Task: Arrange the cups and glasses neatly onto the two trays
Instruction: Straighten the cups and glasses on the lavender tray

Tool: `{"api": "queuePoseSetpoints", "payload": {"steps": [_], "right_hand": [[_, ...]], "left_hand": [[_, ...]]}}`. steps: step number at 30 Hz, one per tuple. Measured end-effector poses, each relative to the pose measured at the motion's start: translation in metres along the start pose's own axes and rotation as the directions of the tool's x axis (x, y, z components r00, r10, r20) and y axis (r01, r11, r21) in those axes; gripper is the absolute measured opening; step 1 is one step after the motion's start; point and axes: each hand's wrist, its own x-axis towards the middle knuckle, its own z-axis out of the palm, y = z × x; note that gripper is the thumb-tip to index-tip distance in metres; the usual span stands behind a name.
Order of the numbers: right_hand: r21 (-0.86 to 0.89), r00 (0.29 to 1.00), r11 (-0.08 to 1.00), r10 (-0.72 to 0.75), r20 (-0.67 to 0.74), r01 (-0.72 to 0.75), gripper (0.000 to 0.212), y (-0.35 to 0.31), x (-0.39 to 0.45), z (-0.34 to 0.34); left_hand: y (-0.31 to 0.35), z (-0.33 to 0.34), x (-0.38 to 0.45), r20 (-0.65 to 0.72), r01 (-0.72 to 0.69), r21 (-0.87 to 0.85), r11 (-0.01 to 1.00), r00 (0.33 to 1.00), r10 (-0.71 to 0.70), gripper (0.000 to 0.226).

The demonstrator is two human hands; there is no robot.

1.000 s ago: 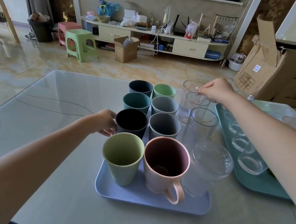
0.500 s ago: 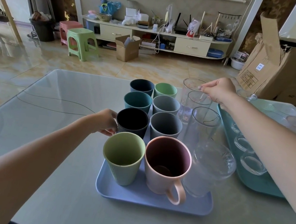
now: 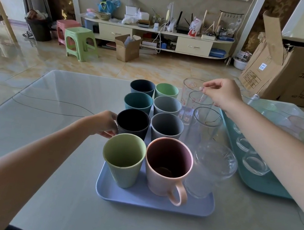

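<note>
Cups and glasses stand in three rows on the blue tray (image 3: pixel 153 202), filling it nearly edge to edge; short glasses sit on the teal tray (image 3: pixel 267 186), just right of the blue tray. Placement appears almost complete, with only alignment left. Left hand (image 3: pixel 104 123) fingers curl against the black cup (image 3: pixel 132 123). Right hand (image 3: pixel 222 93) fingers pinch the rim of a printed glass (image 3: pixel 198 104). Open bench (image 3: pixel 47 118) lies left of the blue tray.

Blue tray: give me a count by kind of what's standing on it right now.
On the blue tray:
Handleless coloured cups: 7, from the dark blue cup to the light green cup
Pink mug with handle: 1
Clear glasses: 4, including the textured glass
Total: 12
</note>
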Motion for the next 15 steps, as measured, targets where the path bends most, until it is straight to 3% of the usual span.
{"api": "queuePoseSetpoints", "payload": {"steps": [2,4,8,15], "right_hand": [[-0.031,0.999,0.999,-0.017,-0.029,0.016,0.022,0.004,-0.011,-0.005],[-0.008,0.996,0.996,0.091,-0.016,-0.091,0.018,0.008,-0.019,-0.009],[0.149,0.947,0.941,0.282,0.152,-0.304,0.014,0.012,-0.027,-0.010],[0.246,0.935,0.910,0.285,0.210,-0.333,0.031,0.014,-0.036,-0.011]], "left_hand": [[0.000,0.000,-0.002,0.010,0.002,-0.003,1.000,1.000,-0.002,0.044],[-0.001,0.001,-0.004,0.019,0.008,-0.005,1.000,1.000,-0.008,0.046],[-0.001,0.004,-0.013,0.028,0.006,0.012,1.000,1.000,-0.007,0.050],[-0.002,0.002,-0.024,0.048,0.007,-0.008,1.000,0.999,-0.007,0.058]]}}
